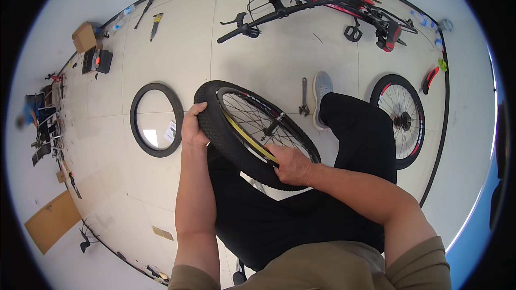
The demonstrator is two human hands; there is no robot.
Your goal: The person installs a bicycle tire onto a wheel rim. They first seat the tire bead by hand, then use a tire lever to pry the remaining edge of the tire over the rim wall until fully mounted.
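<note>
A spoked bicycle wheel [262, 113] is tilted over my lap, with a black knobby tire [232, 149] around it. Along the near side the tire stands away from the rim, and a yellow band [243, 135] shows in the gap. My left hand [193, 124] is wrapped round the tire at its left end, thumb on top. On the near right part, my right hand [293, 165] grips the tire with its fingers reaching over the edge beside the yellow band. The fingertips of both hands are partly hidden by the tire.
A loose tire [137, 134] lies on the floor at left. An adjustable wrench [305, 96] lies by my shoe [322, 88]. Another wheel [418, 139] is at right, and a bicycle frame [322, 2] lies at the far side. A toolbox [102, 60] stands far left.
</note>
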